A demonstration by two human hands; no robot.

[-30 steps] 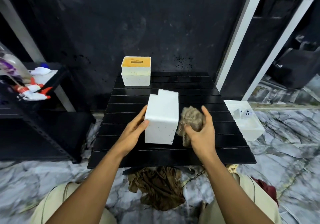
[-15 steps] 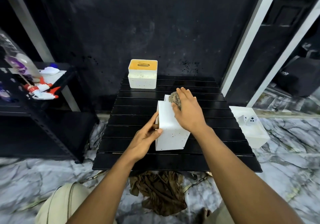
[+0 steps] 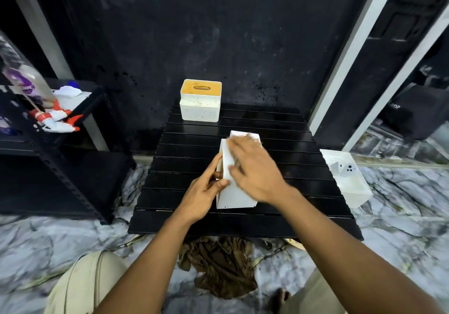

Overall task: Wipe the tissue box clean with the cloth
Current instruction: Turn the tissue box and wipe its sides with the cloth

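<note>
White tissue box (image 3: 237, 196) on black slatted desk (image 3: 279, 124) — left hand (image 3: 202, 196) grips its left side; right hand (image 3: 255, 170), blurred, spread flat on top, cloth (image 3: 237, 165) almost hidden beneath. Orange-lidded box (image 3: 200, 104) — desk's far edge.

Black wall (image 3: 194, 34), marble floor (image 3: 401, 228), black shelf (image 3: 60, 168) (left side).

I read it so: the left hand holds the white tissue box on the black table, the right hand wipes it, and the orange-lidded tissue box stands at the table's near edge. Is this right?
One point is wrong: the head view shows the orange-lidded tissue box at the far edge of the table. The rest holds.
</note>
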